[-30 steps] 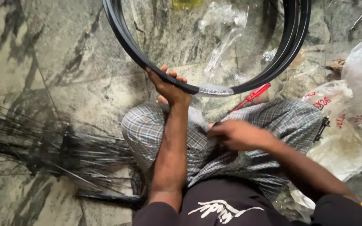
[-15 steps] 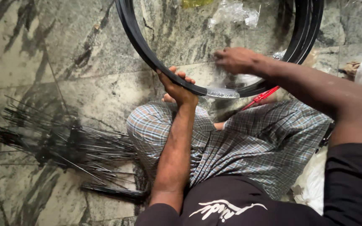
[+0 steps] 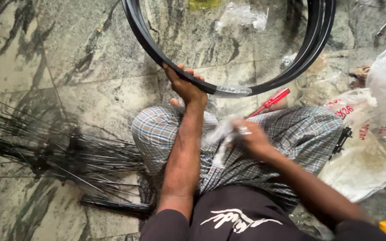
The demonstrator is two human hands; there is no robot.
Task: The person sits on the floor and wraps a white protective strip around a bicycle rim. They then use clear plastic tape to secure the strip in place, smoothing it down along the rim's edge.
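Two black rims (image 3: 291,67) stand stacked on edge on the marble floor (image 3: 68,67) in front of your knees, and your left hand (image 3: 185,85) has its fingers curled tight over the lower arc, just left of the clear wrapped patch (image 3: 231,90) on the rims. Your right hand (image 3: 252,137) sits lower, over your checked lap (image 3: 291,134), pinching a scrap of clear plastic wrap (image 3: 222,134); it is blurred, so the exact finger spread is hard to tell, but the fingers look closed on the wrap.

A red-handled screwdriver (image 3: 271,100) lies just below the rims, near your right knee. Well left of the rims, a loose heap of thin black spokes (image 3: 59,156) fans across the floor. White plastic bags (image 3: 371,134) sit to the right of the rims, and a crumpled clear bag (image 3: 240,15) lies inside their circle.

As I judge it, one hand alone steadies both rims, so a loose grip could let them roll or tip onto the floor. The spokes lie close to your left leg and could scatter or jab you if you shift, and the screwdriver could roll under the rims
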